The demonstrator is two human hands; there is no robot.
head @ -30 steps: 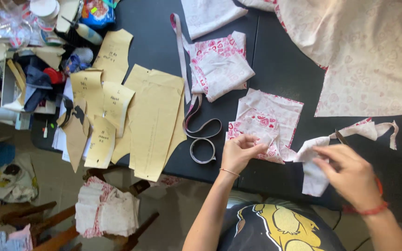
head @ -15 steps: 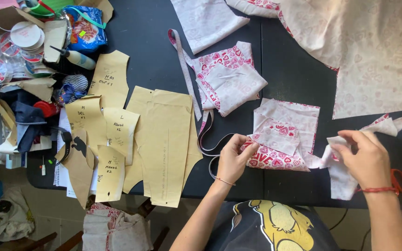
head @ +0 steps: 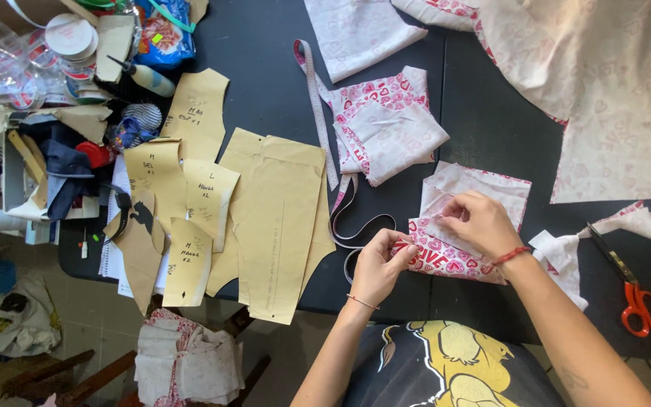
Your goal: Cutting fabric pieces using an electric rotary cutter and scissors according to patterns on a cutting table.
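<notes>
A folded stack of white fabric pieces with pink heart print (head: 491, 188) lies near the front edge of the black table (head: 265, 98). My left hand (head: 378, 267) pinches the stack's lower left corner. My right hand (head: 480, 222) rests on top of the stack, fingers curled on the cloth. Red-handled scissors (head: 634, 294) lie on the table to the right, beside a crumpled white fabric scrap (head: 566, 256).
Tan paper pattern pieces (head: 273, 218) cover the table's left part. A measuring tape (head: 318, 113) runs down to a loop by my left hand. Another folded fabric stack (head: 386, 128) sits behind. A large cloth (head: 612, 98) spreads at the right. Clutter (head: 69, 45) fills the far left.
My right hand let go of the white scrap at the right and moved left onto the fabric stack. The scissors now lie on the table. My left hand stays at the stack's corner.
</notes>
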